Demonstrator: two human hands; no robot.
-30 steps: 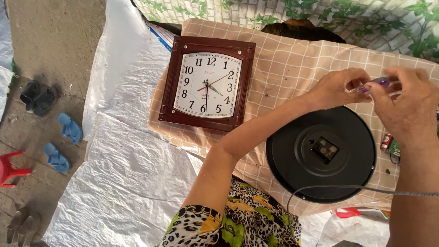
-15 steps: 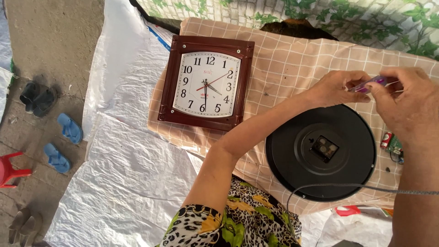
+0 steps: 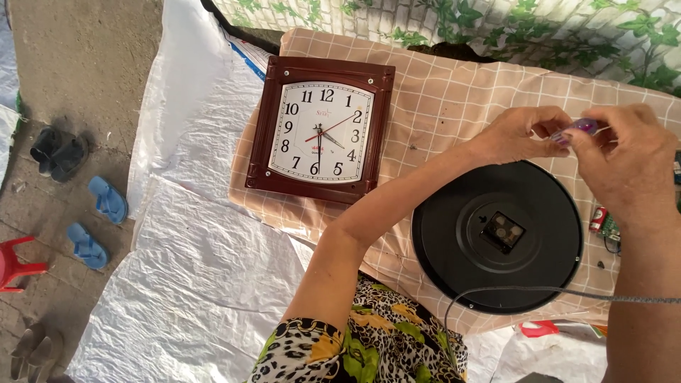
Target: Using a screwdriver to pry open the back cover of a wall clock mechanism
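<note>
Both hands meet above the far edge of a round black plastic wall clock point(image 3: 496, 237) that lies face down on a beige checked cloth point(image 3: 454, 106), its small square movement point(image 3: 501, 232) showing at the centre of the back. The left hand point(image 3: 521, 135) and the right hand point(image 3: 628, 167) each pinch one end of a small purplish, partly clear object point(image 3: 578, 128), which is held in the air between them, just above the cloth and beyond the clock's rim; the fingertips of both hands are closed together on it, and what exactly it is stays too small to tell. The step in hand looks like working on this little piece with the fingers, twisting or pulling it, while the clock back waits open below. By my judgement the next move calls for a steady pinch and a small, controlled turn or pull, since the piece is tiny and could slip onto the cloth. To the left lies a square wall clock with a dark brown wooden frame and white dial point(image 3: 320, 130), face up, well apart from the hands. A thin grey cable point(image 3: 539, 289) crosses over the near rim of the black clock. Small electronic bits point(image 3: 601, 220) lie just right of it.
</note>
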